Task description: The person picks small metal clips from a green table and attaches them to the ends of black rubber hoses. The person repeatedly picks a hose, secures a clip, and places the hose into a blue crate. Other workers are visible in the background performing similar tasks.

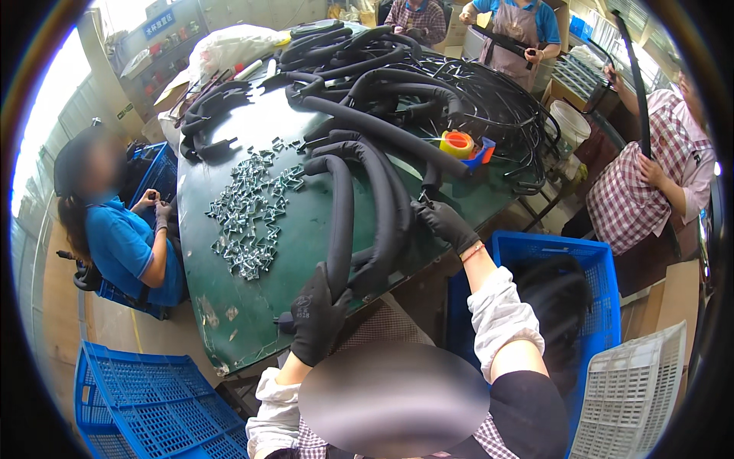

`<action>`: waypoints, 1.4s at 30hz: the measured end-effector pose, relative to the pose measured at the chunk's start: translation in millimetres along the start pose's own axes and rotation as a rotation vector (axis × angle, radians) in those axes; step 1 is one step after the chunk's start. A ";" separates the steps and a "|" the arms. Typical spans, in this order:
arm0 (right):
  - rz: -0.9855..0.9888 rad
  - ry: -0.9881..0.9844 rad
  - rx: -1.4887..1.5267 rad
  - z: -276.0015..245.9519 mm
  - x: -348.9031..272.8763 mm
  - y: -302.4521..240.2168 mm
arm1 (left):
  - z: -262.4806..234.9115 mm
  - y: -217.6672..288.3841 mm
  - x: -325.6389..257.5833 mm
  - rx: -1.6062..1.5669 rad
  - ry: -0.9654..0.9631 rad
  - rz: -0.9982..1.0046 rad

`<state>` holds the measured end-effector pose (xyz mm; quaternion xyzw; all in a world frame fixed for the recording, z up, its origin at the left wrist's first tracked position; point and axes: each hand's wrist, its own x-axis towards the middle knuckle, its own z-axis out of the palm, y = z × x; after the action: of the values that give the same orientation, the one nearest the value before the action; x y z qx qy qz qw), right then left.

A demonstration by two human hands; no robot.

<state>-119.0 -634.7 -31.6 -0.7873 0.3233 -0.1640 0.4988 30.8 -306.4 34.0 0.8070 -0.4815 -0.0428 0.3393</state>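
My left hand (319, 315), in a dark glove, is closed round the lower end of a bent black foam-covered tube (341, 218) at the table's near edge. My right hand (445, 225), gloved too, has its fingers pinched together beside the bent tubes. A small dark thing shows at its fingertips, too small to name. More bent foam tubes (386, 206) lie between my hands. Left of them a pile of small bent metal clips (248, 214) is spread on the green table (210, 306).
Black tubes (367, 50) heap the table's far side. A tape roll (456, 144) sits in a blue-orange dispenser (482, 155). Blue crates (149, 398) stand at lower left; another blue crate (604, 283) with black pieces stands right. Co-workers sit or stand left, right and beyond.
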 end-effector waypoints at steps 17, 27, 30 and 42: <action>-0.091 0.287 -0.671 5.7 -4.5 -35.0 | 1.4 -0.9 9.6 0.105 -0.168 0.084; -0.103 0.104 -0.108 -49.7 -52.8 0.2 | 20.9 9.8 16.9 0.097 -0.177 0.020; -0.067 0.464 -0.377 -52.2 -49.6 -11.2 | 15.6 13.4 18.7 0.093 -0.177 -0.011; -0.045 0.156 0.251 -87.6 9.7 32.0 | 14.1 22.2 22.9 0.067 -0.194 -0.046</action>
<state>-173.8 -710.1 -21.4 -0.7107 0.3200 -0.2749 0.5630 20.8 -338.7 42.2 0.8209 -0.4945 -0.1122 0.2627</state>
